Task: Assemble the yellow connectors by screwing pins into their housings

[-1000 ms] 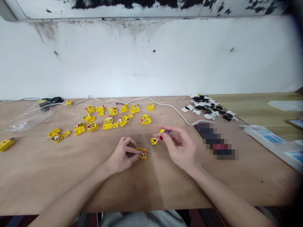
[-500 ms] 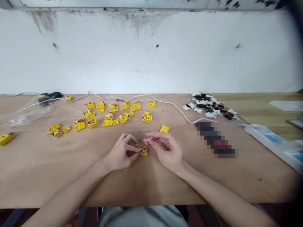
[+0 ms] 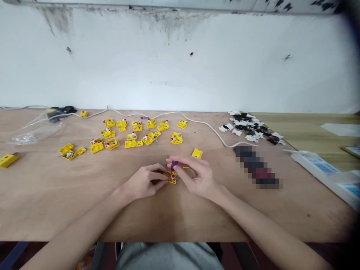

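My left hand (image 3: 150, 180) pinches the left side of an open yellow casing (image 3: 172, 178), which has a red part inside and metal prongs pointing right. Above the casing, my right hand (image 3: 198, 176) grips a small screwdriver with a purple handle (image 3: 174, 164), held about upright; its tip is too small to make out. A separate yellow cover (image 3: 197, 153) lies just behind my right hand.
Several opened yellow casings (image 3: 111, 143) are spread behind my left hand. A white cable (image 3: 204, 123) runs along the back. Black and white pieces (image 3: 247, 125) are heaped at back right, near a power strip (image 3: 317, 165). A plastic bag (image 3: 36, 129) and a yellow plug (image 3: 8, 160) lie left.
My right hand has moved slightly left and turned the screwdriver upright over the casing. My left hand stays on the casing, and the whole view has shifted a little.
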A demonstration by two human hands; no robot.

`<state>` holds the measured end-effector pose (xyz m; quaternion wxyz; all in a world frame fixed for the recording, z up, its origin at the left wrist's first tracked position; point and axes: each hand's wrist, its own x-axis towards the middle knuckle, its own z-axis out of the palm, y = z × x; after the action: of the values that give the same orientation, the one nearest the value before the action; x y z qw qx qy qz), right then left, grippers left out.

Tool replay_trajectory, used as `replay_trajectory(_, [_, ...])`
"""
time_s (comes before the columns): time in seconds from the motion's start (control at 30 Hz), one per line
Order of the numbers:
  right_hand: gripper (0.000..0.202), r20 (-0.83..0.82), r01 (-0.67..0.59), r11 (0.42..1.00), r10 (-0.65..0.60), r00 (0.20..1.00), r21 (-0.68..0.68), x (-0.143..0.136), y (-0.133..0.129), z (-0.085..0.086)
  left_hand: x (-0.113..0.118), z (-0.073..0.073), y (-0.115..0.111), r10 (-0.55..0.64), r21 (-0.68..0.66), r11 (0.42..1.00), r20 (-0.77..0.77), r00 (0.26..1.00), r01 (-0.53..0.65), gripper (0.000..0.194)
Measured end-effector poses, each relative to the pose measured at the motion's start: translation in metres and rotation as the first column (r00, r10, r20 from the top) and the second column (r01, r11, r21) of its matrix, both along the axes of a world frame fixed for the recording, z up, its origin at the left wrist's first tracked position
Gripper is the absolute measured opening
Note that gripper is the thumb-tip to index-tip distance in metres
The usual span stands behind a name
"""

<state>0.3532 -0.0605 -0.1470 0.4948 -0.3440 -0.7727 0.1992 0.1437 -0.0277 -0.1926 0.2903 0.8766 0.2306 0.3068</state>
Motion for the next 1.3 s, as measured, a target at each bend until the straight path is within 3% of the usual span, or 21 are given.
replay_trajectory(0.13, [0.027, -0.020, 0.052, 0.996, -0.050, 0.999, 0.074, 0.003, 0.003, 0.001, -0.001, 0.006, 0.000, -0.018, 0.139, 0.990, -0.118, 0.993, 0.035, 0.022])
replay_trajectory(0.23, [0.031, 0.049, 0.011, 0.992, -0.018, 0.999, 0.124, 0.006, 0.003, 0.003, -0.001, 0.007, 0.001, -0.009, 0.195, 0.980, -0.154, 0.988, 0.039, 0.023])
replay_trajectory(0.33, [0.039, 0.044, -0.023, 0.997, 0.020, 0.999, 0.079, 0.008, 0.003, 0.004, -0.001, 0.007, 0.001, -0.014, 0.208, 0.977, -0.152, 0.988, 0.046, 0.024])
replay_trajectory(0.47, [0.033, 0.034, 0.010, 0.988, -0.015, 0.999, 0.153, 0.007, 0.003, 0.004, 0.000, 0.008, 0.001, -0.009, 0.221, 0.974, -0.158, 0.987, 0.044, 0.023])
replay_trajectory(0.57, [0.036, 0.070, -0.034, 0.992, 0.026, 0.997, 0.121, 0.007, 0.003, 0.005, 0.000, 0.008, 0.001, -0.014, 0.217, 0.975, -0.157, 0.988, 0.048, 0.024])
replay_trajectory(0.7, [0.028, 0.074, -0.003, 0.989, -0.008, 0.997, 0.147, 0.006, 0.003, 0.008, 0.000, 0.008, 0.001, -0.016, 0.218, 0.975, -0.158, 0.987, 0.051, 0.024])
replay_trajectory(0.87, [0.038, 0.097, -0.108, 0.991, 0.100, 0.990, 0.081, 0.005, 0.003, 0.013, 0.000, 0.006, 0.002, -0.014, 0.231, 0.972, -0.148, 0.989, 0.048, 0.024])
replay_trajectory(1.0, [0.027, 0.087, -0.118, 0.987, 0.108, 0.990, 0.113, 0.005, 0.002, 0.014, 0.000, 0.004, 0.002, -0.015, 0.258, 0.965, -0.111, 0.994, 0.043, 0.023])
replay_trajectory(1.17, [0.023, 0.072, -0.073, 0.994, 0.067, 0.995, 0.082, 0.004, 0.001, 0.014, 0.000, 0.003, 0.002, -0.013, 0.227, 0.973, -0.097, 0.995, 0.035, 0.021])
replay_trajectory(1.3, [0.020, 0.086, -0.043, 0.998, 0.046, 0.995, -0.041, 0.006, 0.003, 0.023, 0.000, 0.000, 0.002, 0.012, 0.076, 0.997, -0.050, 0.999, -0.008, 0.017])
